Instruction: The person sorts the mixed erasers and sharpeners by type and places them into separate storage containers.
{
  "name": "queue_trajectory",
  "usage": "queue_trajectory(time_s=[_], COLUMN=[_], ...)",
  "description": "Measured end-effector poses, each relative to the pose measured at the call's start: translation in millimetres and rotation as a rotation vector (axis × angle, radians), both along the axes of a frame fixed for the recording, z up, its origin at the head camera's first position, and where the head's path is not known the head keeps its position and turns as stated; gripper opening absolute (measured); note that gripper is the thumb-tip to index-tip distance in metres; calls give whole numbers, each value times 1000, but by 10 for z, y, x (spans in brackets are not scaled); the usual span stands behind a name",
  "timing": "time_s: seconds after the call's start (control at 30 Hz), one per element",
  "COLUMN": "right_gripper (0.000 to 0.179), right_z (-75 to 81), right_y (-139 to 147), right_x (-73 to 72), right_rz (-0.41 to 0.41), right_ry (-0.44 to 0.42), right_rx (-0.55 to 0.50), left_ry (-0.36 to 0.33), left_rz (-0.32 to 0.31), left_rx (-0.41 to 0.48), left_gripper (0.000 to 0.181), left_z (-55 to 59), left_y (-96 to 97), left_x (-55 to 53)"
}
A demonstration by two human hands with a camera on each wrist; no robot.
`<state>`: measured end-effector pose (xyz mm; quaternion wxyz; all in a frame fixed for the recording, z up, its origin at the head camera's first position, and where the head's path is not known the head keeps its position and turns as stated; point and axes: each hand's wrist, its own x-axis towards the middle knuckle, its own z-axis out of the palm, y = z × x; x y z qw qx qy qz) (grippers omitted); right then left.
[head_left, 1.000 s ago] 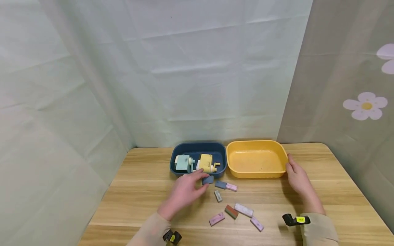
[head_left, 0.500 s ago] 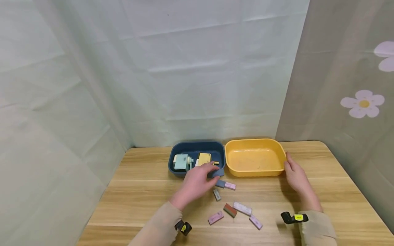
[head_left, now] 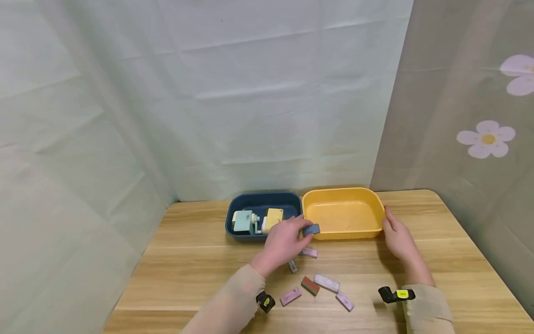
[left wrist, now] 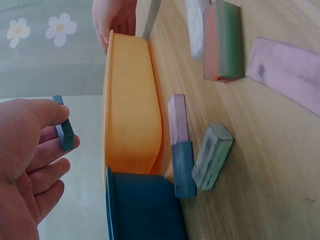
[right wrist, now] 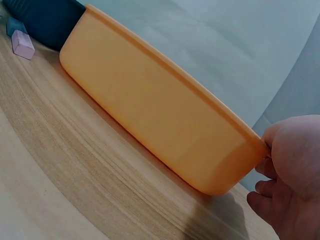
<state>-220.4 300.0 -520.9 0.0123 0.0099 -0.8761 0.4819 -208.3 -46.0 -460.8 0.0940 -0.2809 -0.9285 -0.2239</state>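
In the head view my left hand point(head_left: 288, 239) is over the adjoining ends of the two trays. Its thumb and fingers pinch a small blue eraser point(head_left: 311, 229), which overlaps the near left corner of the yellow tray point(head_left: 342, 235). The left wrist view shows that eraser point(left wrist: 64, 131) raised above the tray rims. My right hand point(head_left: 399, 236) grips the right end of the yellow tray; in the right wrist view its thumb lies at the rim, fingers curled below. The navy tray point(head_left: 267, 196) holds a light-blue crank pencil sharpener point(head_left: 243, 221) and a yellow one point(head_left: 274, 218), partly covered by my left hand.
Several erasers lie on the wooden table point(head_left: 187, 260): a grey one point(head_left: 293, 266), a red-and-green one point(head_left: 310, 285), a whitish one point(head_left: 327, 283), pink ones point(head_left: 290, 296) and a blue-and-pink one point(left wrist: 181, 150) close before the trays. A curtain point(head_left: 271, 116) hangs behind the table.
My left hand has moved right with the blue eraser, from before the navy tray to the yellow tray's near left corner. The right hand has stayed at the yellow tray's end.
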Motion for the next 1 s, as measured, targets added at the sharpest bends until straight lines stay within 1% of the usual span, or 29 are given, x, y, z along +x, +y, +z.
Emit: queue_trajectory(time_s=[0.1,0.2,0.3,0.43,0.6,0.7,0.77,0.9,1.0], right_gripper=[61,61,60,60,59,58,58,58,59], right_z=[0,2,0,-12,-19,-14,-14,-16,-10], right_y=[-8,-17,-29,-37,-43,-52,-54,-42,-30], right_x=[1,-6,-8,2,7,18,25,35,38], right_rz=[0,1,-4,-7,-3,-5,-8,-11,-12], right_ry=[-2,11,35,60,119,129,132,125,118], right_rx=[-2,7,44,91,130,142,151,160,163], left_ry=[-5,-32,-60,-63,-31,-25,-33,-69,-94], left_rz=[6,30,53,63,63,73,80,88,89], left_rx=[-3,-11,-24,-77,-143,-180,-198,-222,-270], left_gripper=[25,27,27,27,26,26,26,23,19], left_z=[-4,-8,-20,-58,-98,-114,-122,-115,-101], left_y=[47,93,145,216,287,314,330,389,470], left_x=[-38,-80,-134,-218,-306,-342,-359,-387,-423])
